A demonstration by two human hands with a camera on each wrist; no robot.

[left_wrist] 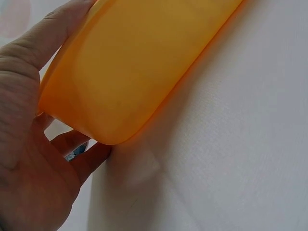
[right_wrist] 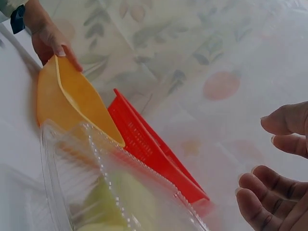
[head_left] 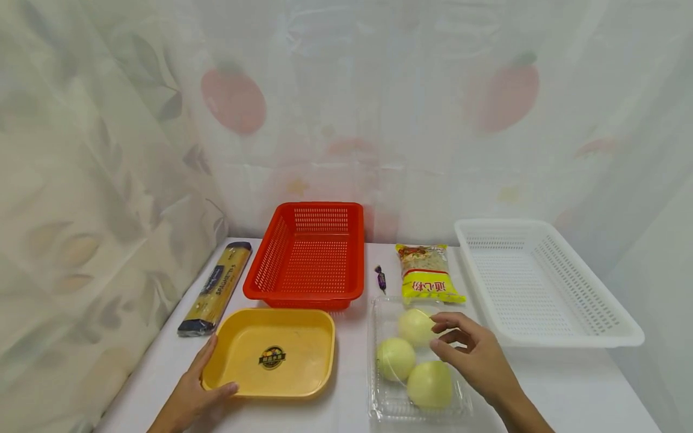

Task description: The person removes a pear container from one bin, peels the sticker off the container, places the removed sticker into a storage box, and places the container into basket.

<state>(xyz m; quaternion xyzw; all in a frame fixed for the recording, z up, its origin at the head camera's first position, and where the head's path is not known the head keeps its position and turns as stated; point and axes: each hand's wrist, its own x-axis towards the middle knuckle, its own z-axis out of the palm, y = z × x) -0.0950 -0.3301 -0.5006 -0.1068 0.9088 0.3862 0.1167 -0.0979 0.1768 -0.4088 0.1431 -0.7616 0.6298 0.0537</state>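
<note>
Head view: my left hand [head_left: 192,394] grips the near-left corner of the yellow tray [head_left: 271,353]; my right hand [head_left: 473,355], fingers loosely curled, hovers over three onions [head_left: 415,326] in a clear box [head_left: 379,409].
Left wrist view: thumb on the tray's rim, fingers beneath.
Right wrist view: fingers curled, holding nothing; red basket [right_wrist: 144,139] beyond the box.

Left hand [head_left: 192,394] low at the near left, forearm entering from the bottom edge — thumb extended along one side, fingers curled in a grip at a corner. Right hand [head_left: 476,355] raised, palm down, forearm angled in from the lower right — fingers [right_wrist: 262,202] loosely curled, closed on nothing.
</note>
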